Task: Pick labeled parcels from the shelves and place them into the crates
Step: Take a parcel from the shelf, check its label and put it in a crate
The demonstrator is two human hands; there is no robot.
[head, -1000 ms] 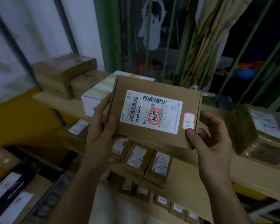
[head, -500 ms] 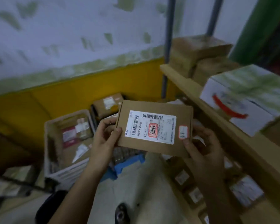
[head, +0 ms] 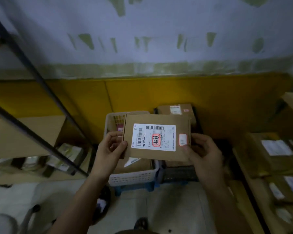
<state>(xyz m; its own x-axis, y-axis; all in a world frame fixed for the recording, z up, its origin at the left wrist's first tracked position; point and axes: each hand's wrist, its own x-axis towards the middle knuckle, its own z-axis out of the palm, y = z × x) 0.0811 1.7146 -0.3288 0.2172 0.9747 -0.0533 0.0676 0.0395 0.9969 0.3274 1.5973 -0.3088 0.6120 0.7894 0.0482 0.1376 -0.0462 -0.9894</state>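
Note:
I hold a flat brown cardboard parcel [head: 156,119] with a white barcode label and a red stamp, face up at chest height. My left hand [head: 108,149] grips its left edge, thumb on top. My right hand [head: 203,151] grips its right edge, thumb by a small red-framed sticker. Directly below the parcel stands a white slotted crate [head: 134,179] with parcels inside. A dark crate [head: 179,174] sits to its right, also holding boxes, one labeled box [head: 175,109] at its far end.
A wooden shelf [head: 254,186] with several labeled parcels runs along the right. A dark metal rack frame [head: 41,137] crosses the left, with cartons behind it. A yellow and white wall [head: 159,92] backs the crates. Pale floor lies below.
My view has swung left from the shelf to the crates by the wall. Both hands kept their hold and carried the parcel over the white crate.

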